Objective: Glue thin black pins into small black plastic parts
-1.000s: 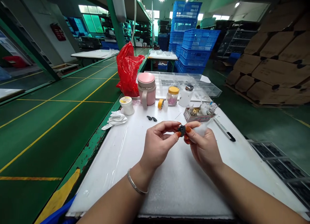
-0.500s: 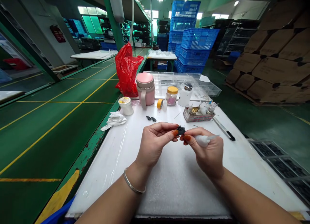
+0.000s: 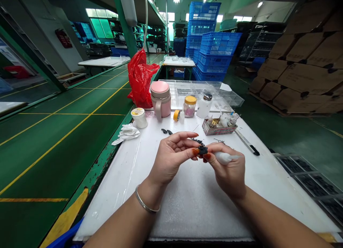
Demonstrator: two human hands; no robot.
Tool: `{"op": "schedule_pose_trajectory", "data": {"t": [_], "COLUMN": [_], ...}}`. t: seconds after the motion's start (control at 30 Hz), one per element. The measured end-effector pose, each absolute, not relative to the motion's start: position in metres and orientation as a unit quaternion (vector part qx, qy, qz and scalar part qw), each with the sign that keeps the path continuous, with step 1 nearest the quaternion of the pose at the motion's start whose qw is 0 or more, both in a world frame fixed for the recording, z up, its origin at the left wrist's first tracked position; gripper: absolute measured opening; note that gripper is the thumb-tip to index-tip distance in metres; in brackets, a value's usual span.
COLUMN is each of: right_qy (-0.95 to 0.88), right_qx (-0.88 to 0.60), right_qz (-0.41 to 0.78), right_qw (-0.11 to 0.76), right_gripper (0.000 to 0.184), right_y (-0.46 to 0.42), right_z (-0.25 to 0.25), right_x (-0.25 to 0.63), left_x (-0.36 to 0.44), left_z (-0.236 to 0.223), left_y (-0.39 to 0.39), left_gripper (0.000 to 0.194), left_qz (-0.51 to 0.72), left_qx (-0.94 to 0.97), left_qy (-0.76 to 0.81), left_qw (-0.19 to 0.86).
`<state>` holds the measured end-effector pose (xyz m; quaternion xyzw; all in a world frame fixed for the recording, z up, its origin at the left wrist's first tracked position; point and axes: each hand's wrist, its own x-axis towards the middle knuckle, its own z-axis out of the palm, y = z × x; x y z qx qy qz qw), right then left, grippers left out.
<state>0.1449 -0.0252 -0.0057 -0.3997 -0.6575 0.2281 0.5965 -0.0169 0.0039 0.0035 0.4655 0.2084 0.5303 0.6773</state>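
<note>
Over the middle of the white table, my left hand (image 3: 171, 155) pinches a small black part (image 3: 203, 150) between thumb and fingers; the part's exact kind is too small to make out. My right hand (image 3: 227, 169) touches the part's right side with thumb and forefinger. Tucked in that same hand is a white squeeze bottle (image 3: 223, 157), its thin tip pointing right. Just beyond my fingers lie several thin black pieces (image 3: 197, 140), partly hidden. Two small black parts (image 3: 166, 131) rest on the table beyond my left hand.
Along the table's far side stand a pink mug (image 3: 160, 101), a yellow-lidded jar (image 3: 190, 107), a white bottle (image 3: 204, 107) and orange tape (image 3: 177, 115). A small box of bottles (image 3: 219, 126) and a box cutter (image 3: 248, 142) sit right; white gloves (image 3: 126, 133) lie left.
The black part has turned in my fingers and sits slightly lower. My left forefinger has lifted a little. More thin black pieces on the table show beyond my hands.
</note>
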Motion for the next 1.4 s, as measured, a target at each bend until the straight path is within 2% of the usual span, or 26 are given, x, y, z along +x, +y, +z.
{"op": "schedule_pose_trajectory", "data": {"t": [0.23, 0.47, 0.57, 0.73, 0.8, 1.4], "right_qy": [-0.677, -0.668, -0.64, -0.58, -0.572, -0.581], "right_qx": [-0.396, -0.403, -0.407, -0.344, -0.324, -0.36], "right_qz": [0.193, 0.211, 0.264, 0.434, 0.467, 0.455], "right_qw": [0.59, 0.589, 0.597, 0.598, 0.592, 0.572], "right_gripper": [0.01, 0.011, 0.011, 0.007, 0.005, 0.011], "right_y": [-0.027, -0.03, -0.027, -0.017, -0.014, -0.013], "right_z": [-0.001, -0.001, -0.005, -0.015, -0.017, -0.022], "right_x": [0.145, 0.147, 0.147, 0.15, 0.151, 0.15], "left_x": [-0.014, -0.013, -0.013, -0.012, -0.012, -0.013], "left_z": [0.0, 0.0, -0.001, 0.0, 0.001, 0.01], "left_y": [0.006, 0.006, 0.006, 0.003, 0.001, -0.004], "left_gripper": [0.023, 0.02, 0.021, 0.022, 0.021, 0.025], "left_qz": [0.523, 0.518, 0.523, 0.542, 0.547, 0.554], "left_qx": [0.462, 0.462, 0.468, 0.478, 0.475, 0.427], "left_qy": [0.189, 0.193, 0.196, 0.223, 0.237, 0.286], "left_qw": [0.691, 0.694, 0.685, 0.654, 0.647, 0.655]}}
